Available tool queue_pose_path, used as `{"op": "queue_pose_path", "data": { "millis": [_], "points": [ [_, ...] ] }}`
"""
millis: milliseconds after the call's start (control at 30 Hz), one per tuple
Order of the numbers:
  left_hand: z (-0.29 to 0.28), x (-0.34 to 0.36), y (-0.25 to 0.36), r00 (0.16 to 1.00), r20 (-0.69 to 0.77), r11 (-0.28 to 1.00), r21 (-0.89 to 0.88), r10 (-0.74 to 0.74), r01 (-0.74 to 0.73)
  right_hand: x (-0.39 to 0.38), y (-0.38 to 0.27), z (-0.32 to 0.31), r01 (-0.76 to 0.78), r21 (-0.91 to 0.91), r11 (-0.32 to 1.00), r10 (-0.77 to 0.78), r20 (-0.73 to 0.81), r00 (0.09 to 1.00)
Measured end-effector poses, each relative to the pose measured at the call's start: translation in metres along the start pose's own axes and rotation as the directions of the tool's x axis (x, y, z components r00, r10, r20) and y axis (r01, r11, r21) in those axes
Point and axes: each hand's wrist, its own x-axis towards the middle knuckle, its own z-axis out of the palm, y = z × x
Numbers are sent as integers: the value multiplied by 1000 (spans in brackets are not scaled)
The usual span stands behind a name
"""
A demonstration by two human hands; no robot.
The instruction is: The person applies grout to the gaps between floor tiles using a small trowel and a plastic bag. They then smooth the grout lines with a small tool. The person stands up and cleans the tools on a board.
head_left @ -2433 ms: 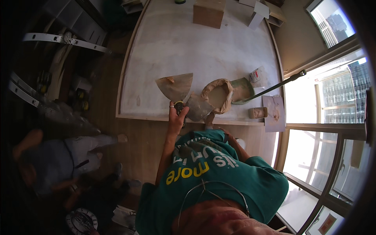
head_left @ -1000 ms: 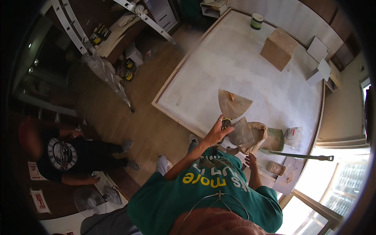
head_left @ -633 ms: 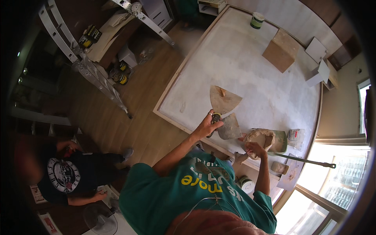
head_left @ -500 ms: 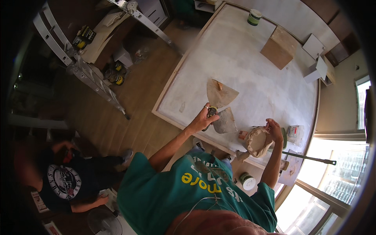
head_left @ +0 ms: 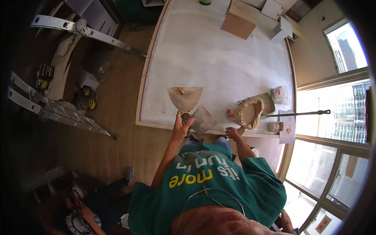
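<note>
My left hand [head_left: 181, 126] grips the handle of a wide putty knife [head_left: 186, 101], its blade pointing away from me and smeared with brown residue. A second putty knife blade [head_left: 203, 120], stained grey, fans out to the right from the same hand; its handle is hidden. Over the near table edge, my right hand [head_left: 234, 133] has loosely bent fingers, apart, with nothing visible in them. It is beside the lower left of an open bag [head_left: 257, 121] with a rolled rim and pale contents. Whether it touches the bag, I cannot tell.
On the pale, wood-edged table [head_left: 223, 62] stand an orange box [head_left: 231, 113], a green tub [head_left: 268, 103], a clear container [head_left: 275, 126] and a cardboard box [head_left: 239, 19]. A dark rod [head_left: 301, 114] juts right. A ladder [head_left: 74, 117] and another person [head_left: 98, 211] are at left.
My right hand has left the bag's right rim and come down to its lower left. The left hand still holds the putty knives, now further left along the table. The view has turned.
</note>
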Motion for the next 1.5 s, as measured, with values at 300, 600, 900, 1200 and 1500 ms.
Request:
{"op": "queue_pose_path", "data": {
  "millis": [300, 600, 900, 1200, 1500],
  "points": [
    [-21, 23, 8, 998, 49, 992, 118, 40, -45, -53, 16, 33, 68, 97, 993, -48, -190, 981],
    [32, 45, 42, 929, 249, 949, 88, 273, -302, -51, 13, -5, 143, 261, 955, -70, -270, 960],
    [21, 2, 4, 977, 214, 994, 104, 20, -43, -35, 32, 45, 186, -240, 953, -268, -379, 886],
    [8, 12, 16, 977, 157, 981, 110, 141, -159, -21, -5, 53, 127, -37, 991, -132, -273, 953],
    [12, 21, 12, 972, 222, 992, 79, 79, -98, -14, 9, 40, 185, -77, 980, -199, -266, 943]
  ]
}}
